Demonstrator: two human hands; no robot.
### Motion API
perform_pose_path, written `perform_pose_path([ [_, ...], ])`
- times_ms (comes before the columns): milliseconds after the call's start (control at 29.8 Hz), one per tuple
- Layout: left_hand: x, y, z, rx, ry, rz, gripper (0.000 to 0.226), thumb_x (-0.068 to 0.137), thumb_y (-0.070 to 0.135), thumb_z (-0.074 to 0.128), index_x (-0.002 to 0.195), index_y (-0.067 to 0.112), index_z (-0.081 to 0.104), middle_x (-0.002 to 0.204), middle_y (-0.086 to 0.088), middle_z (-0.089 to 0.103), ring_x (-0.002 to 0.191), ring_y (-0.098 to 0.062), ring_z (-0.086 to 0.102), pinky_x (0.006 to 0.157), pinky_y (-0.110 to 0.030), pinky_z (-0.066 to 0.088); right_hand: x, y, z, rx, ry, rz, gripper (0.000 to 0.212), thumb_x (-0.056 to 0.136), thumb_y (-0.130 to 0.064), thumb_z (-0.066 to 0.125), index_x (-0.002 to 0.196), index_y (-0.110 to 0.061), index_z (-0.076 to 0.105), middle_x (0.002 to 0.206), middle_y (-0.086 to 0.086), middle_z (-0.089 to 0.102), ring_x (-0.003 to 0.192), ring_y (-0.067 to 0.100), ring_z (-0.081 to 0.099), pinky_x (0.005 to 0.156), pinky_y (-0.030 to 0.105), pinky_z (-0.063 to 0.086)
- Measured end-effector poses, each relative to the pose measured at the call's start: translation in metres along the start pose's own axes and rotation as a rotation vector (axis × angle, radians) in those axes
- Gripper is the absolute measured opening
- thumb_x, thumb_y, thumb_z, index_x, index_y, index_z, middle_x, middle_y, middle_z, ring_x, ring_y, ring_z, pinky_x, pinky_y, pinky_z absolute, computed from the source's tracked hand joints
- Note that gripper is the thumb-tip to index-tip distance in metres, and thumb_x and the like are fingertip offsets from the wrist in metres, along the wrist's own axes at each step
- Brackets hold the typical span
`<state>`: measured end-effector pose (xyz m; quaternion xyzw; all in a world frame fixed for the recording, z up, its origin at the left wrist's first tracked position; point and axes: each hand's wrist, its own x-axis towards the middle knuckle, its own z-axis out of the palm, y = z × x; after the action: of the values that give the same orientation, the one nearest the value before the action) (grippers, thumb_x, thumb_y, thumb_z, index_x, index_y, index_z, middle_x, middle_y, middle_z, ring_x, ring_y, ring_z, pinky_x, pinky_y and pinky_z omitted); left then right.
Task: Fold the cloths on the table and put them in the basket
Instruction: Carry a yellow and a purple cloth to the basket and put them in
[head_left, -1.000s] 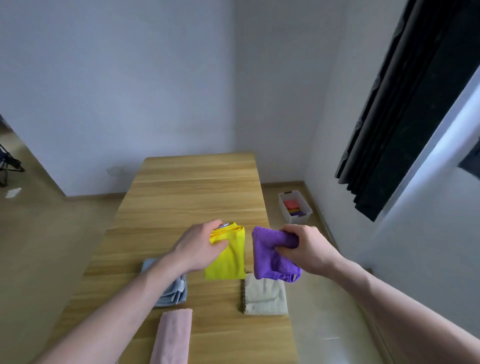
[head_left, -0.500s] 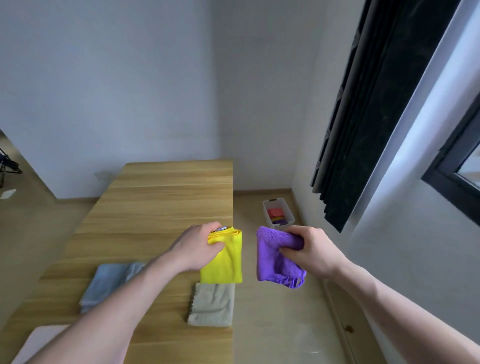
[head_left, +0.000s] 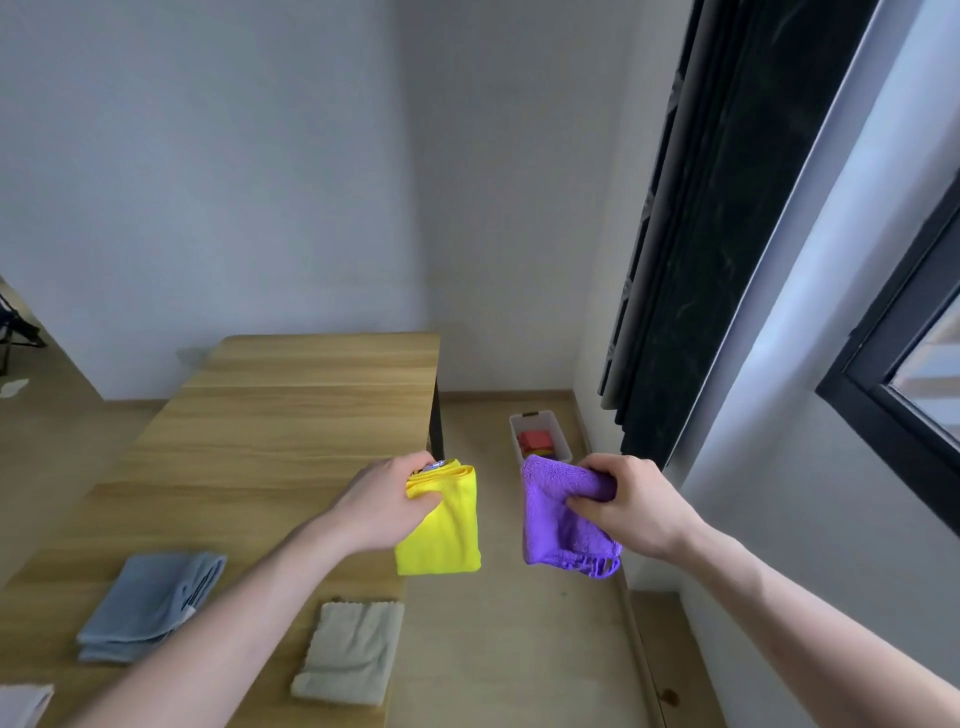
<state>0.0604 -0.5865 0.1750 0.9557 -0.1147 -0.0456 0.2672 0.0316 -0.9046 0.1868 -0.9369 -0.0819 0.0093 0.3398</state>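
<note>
Both hands are raised side by side and apart, each clamped on one folded cloth: the left hand (head_left: 382, 506) pinches the top of a yellow cloth (head_left: 444, 525), which hangs down over the right edge of the table (head_left: 270, 415), and the right hand (head_left: 631, 506) grips a purple cloth (head_left: 558, 512) that hangs in the air over the floor, well right of the table. A small grey thing peeks out between the left fingers and the yellow fold; it is too small to make out. The purple cloth's lower hem shows loose loops, and its far corner covers the near end of the basket (head_left: 540, 434), a white bin standing on the floor by the far right wall, so only part of its inside shows: red and orange folded pieces, their number unclear. Two more folded cloths lie whole on the near part of the table: a blue cloth (head_left: 150, 605) at the left and a beige cloth (head_left: 353, 652) at the right edge, near but not touching one another. A pale cloth corner (head_left: 21, 701) is cut off by the bottom left edge of the view, so its shape cannot be told. That makes five cloths outside the basket, two held and three on the table. At the right, a dark curtain (head_left: 691, 249) hangs beside a black window frame (head_left: 883, 384), itself cut off by the edge.
</note>
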Motion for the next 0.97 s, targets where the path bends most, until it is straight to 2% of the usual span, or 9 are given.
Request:
perform_pose_path([
  [134, 0.042, -0.001, 0.002, -0.017, -0.011, -0.008, 0.012, 0.088, 0.038, 0.061, 0.085, 0.029, 0.053, 0.072, 0.005, 0.061, 0.07, -0.019, 0.053, 0.068, -0.037, 0.049, 0.042, 0.016, -0.006, 0.001, -0.015, 0.0, 0.009, 0.08, -0.027, 0.07, 0.085, -0.033, 0.069, 0.071, -0.011, 0.067, 0.068, 0.012, 0.06, 0.062, 0.028, 0.051],
  [268, 0.086, -0.013, 0.006, -0.042, -0.04, -0.023, 0.015, 0.086, 0.043, 0.059, 0.092, 0.029, 0.055, 0.077, 0.003, 0.063, 0.075, -0.023, 0.056, 0.069, -0.037, 0.051, 0.085, 0.027, -0.005, -0.012, -0.028, 0.006, 0.017, 0.08, -0.026, 0.07, 0.075, -0.04, 0.063, 0.066, -0.014, 0.064, 0.064, 0.009, 0.057, 0.057, 0.021, 0.046],
  [403, 0.144, -0.031, 0.009, -0.054, -0.079, -0.02, 0.026, 0.082, 0.048, 0.056, 0.098, 0.028, 0.057, 0.08, 0.005, 0.065, 0.079, -0.025, 0.058, 0.072, -0.04, 0.052, 0.138, 0.042, 0.003, -0.002, -0.029, 0.062, 0.01, 0.079, -0.026, 0.07, 0.079, -0.036, 0.066, 0.066, -0.018, 0.064, 0.063, 0.008, 0.057, 0.056, 0.021, 0.046],
  [604, 0.225, -0.046, 0.015, -0.027, -0.144, -0.001, 0.024, 0.085, 0.042, 0.058, 0.091, 0.02, 0.052, 0.076, -0.001, 0.062, 0.077, -0.029, 0.054, 0.069, -0.042, 0.05, 0.204, 0.064, 0.012, -0.007, -0.029, 0.146, 0.009, 0.078, -0.027, 0.069, 0.083, -0.034, 0.069, 0.069, -0.024, 0.064, 0.063, 0.006, 0.058, 0.055, 0.018, 0.044],
  [738, 0.267, -0.043, 0.015, -0.025, -0.182, 0.0, 0.021, 0.085, 0.04, 0.058, 0.087, 0.022, 0.048, 0.072, -0.001, 0.059, 0.074, -0.028, 0.053, 0.067, -0.043, 0.05, 0.235, 0.077, 0.008, 0.005, -0.041, 0.173, 0.017, 0.079, -0.024, 0.07, 0.071, -0.037, 0.062, 0.065, -0.025, 0.062, 0.06, 0.004, 0.055, 0.052, 0.015, 0.04],
  [771, 0.302, -0.044, 0.021, -0.023, -0.18, 0.015, 0.02, 0.085, 0.04, 0.058, 0.086, 0.023, 0.047, 0.071, 0.0, 0.058, 0.073, -0.027, 0.053, 0.066, -0.043, 0.05, 0.262, 0.094, 0.003, 0.015, -0.036, 0.179, 0.02, 0.078, -0.023, 0.07, 0.069, -0.037, 0.06, 0.063, -0.025, 0.061, 0.059, 0.004, 0.055, 0.052, 0.016, 0.04],
  [805, 0.303, -0.042, 0.017, -0.017, -0.19, 0.004, 0.019, 0.086, 0.04, 0.058, 0.085, 0.024, 0.046, 0.07, 0.001, 0.057, 0.071, -0.026, 0.052, 0.065, -0.043, 0.049, 0.264, 0.092, 0.003, 0.017, -0.04, 0.192, 0.018, 0.078, -0.023, 0.07, 0.069, -0.036, 0.061, 0.063, -0.023, 0.061, 0.06, 0.004, 0.055, 0.052, 0.016, 0.04],
  [872, 0.332, -0.04, 0.021, -0.017, -0.199, -0.005, 0.019, 0.086, 0.04, 0.058, 0.086, 0.025, 0.047, 0.071, 0.002, 0.058, 0.072, -0.026, 0.053, 0.066, -0.042, 0.05, 0.291, 0.109, 0.0, 0.032, -0.037, 0.209, 0.007, 0.076, -0.026, 0.068, 0.076, -0.033, 0.066, 0.067, -0.018, 0.065, 0.063, 0.007, 0.058, 0.056, 0.023, 0.047],
  [973, 0.382, -0.032, 0.032, -0.001, -0.195, -0.027, 0.02, 0.088, 0.039, 0.06, 0.089, 0.022, 0.05, 0.077, 0.0, 0.062, 0.076, -0.025, 0.056, 0.069, -0.04, 0.05, 0.338, 0.139, -0.007, 0.062, -0.049, 0.227, 0.008, 0.076, -0.029, 0.066, 0.083, -0.032, 0.069, 0.072, -0.014, 0.068, 0.067, 0.009, 0.062, 0.061, 0.029, 0.052],
])
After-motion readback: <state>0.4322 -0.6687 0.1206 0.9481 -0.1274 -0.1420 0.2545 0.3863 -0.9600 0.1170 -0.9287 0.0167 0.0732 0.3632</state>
